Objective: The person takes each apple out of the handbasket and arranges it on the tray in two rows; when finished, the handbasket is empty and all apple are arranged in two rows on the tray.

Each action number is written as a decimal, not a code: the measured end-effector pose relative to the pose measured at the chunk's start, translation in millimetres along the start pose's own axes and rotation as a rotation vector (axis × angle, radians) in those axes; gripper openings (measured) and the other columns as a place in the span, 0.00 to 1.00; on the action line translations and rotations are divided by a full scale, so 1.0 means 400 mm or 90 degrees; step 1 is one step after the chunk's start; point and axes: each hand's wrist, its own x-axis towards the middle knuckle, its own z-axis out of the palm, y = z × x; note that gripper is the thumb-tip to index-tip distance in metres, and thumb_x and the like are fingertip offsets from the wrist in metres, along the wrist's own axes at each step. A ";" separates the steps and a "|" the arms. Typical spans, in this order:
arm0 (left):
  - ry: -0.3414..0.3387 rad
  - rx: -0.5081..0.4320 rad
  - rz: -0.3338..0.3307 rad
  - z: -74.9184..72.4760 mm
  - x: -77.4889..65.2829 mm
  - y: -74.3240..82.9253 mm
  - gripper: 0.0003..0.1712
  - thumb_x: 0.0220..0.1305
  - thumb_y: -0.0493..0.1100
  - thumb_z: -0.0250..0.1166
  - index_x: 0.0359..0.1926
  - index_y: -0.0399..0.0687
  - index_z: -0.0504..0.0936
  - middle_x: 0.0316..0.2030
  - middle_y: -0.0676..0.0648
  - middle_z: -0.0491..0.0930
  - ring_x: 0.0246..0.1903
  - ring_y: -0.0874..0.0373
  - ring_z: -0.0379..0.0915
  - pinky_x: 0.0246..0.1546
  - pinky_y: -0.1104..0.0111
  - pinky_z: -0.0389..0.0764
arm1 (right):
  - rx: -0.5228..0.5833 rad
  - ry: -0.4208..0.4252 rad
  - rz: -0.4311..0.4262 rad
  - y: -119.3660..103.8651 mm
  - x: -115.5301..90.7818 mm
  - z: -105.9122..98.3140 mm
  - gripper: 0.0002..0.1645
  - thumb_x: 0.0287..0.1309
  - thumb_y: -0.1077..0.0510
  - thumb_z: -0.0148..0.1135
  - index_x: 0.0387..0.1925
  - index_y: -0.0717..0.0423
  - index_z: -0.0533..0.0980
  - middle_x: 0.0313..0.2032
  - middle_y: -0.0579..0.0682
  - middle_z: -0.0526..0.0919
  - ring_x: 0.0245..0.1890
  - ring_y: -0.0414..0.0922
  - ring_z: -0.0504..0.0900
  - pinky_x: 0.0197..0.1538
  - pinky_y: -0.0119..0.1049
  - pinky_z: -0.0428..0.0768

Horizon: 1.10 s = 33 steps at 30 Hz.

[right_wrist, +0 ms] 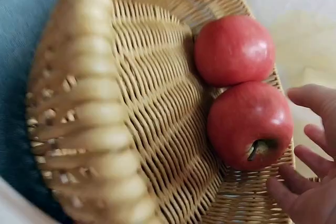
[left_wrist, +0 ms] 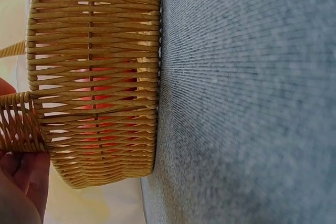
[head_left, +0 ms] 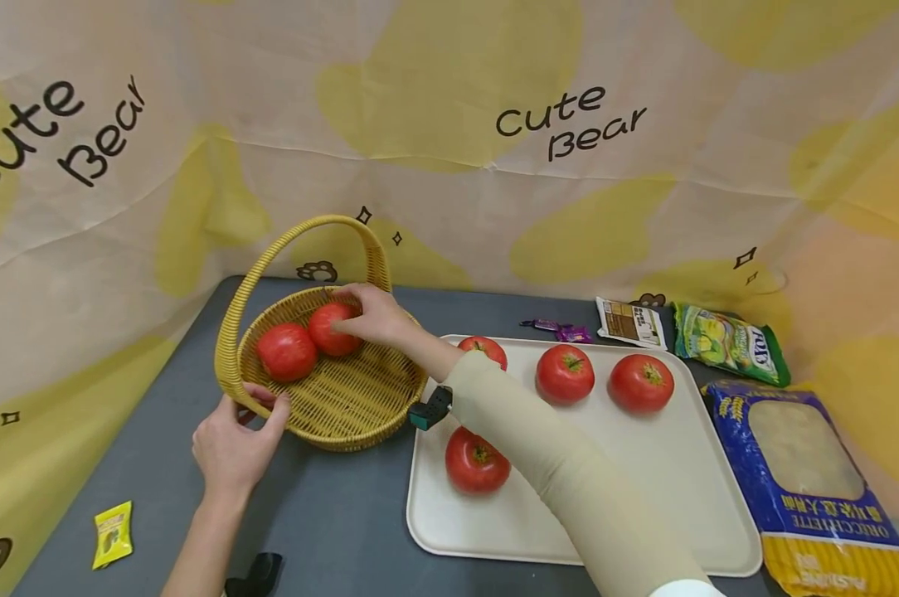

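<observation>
Two red apples point(right_wrist: 250, 125) lie side by side in a yellow wicker basket point(head_left: 345, 406) with a tall arched handle point(head_left: 251, 286). My left hand point(head_left: 236, 439) grips the foot of that handle at the basket's near left rim; in the left wrist view its fingers point(left_wrist: 37, 182) are partly hidden behind the wicker. Over the basket, my right hand point(head_left: 378, 317) is beside the right-hand apple point(head_left: 333, 329). Its fingers are spread and stand apart from the fruit in the right wrist view. More apples point(head_left: 478, 461) sit on a white tray point(head_left: 629, 497), one partly behind the right forearm.
Small purple-wrapped sweets point(head_left: 561, 330), a brown-and-white packet point(head_left: 632, 322) and a green bag point(head_left: 731, 344) lie behind the tray. A blue pasta bag point(head_left: 815, 489) is at its right. One yellow packet point(head_left: 113, 535) lies at the left. A printed cloth hangs behind the table.
</observation>
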 end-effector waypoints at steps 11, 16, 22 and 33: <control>-0.010 -0.002 0.019 0.013 0.001 0.004 0.10 0.52 0.44 0.69 0.30 0.42 0.79 0.24 0.44 0.81 0.26 0.48 0.78 0.32 0.58 0.70 | -0.122 -0.081 0.052 0.013 0.013 0.033 0.51 0.49 0.45 0.73 0.71 0.48 0.59 0.64 0.55 0.64 0.58 0.49 0.72 0.57 0.41 0.72; -0.013 -0.005 0.019 0.015 -0.001 0.003 0.10 0.52 0.44 0.68 0.30 0.42 0.79 0.24 0.43 0.81 0.27 0.44 0.78 0.33 0.56 0.70 | -0.142 -0.077 0.051 0.022 0.002 0.040 0.51 0.44 0.44 0.76 0.66 0.49 0.60 0.58 0.56 0.66 0.53 0.47 0.74 0.53 0.39 0.74; -0.009 -0.014 0.012 0.014 0.000 -0.003 0.10 0.52 0.45 0.69 0.30 0.43 0.80 0.24 0.44 0.82 0.26 0.74 0.72 0.33 0.56 0.69 | -0.136 -0.070 0.011 0.014 -0.027 0.009 0.50 0.42 0.44 0.76 0.65 0.50 0.62 0.56 0.56 0.67 0.51 0.46 0.74 0.51 0.39 0.75; -0.001 -0.022 0.010 0.013 -0.001 -0.006 0.10 0.52 0.44 0.68 0.30 0.41 0.80 0.24 0.41 0.82 0.29 0.93 0.59 0.34 0.57 0.67 | 0.005 0.067 -0.049 0.020 -0.186 -0.057 0.52 0.41 0.46 0.77 0.67 0.42 0.61 0.58 0.52 0.63 0.54 0.46 0.72 0.52 0.43 0.76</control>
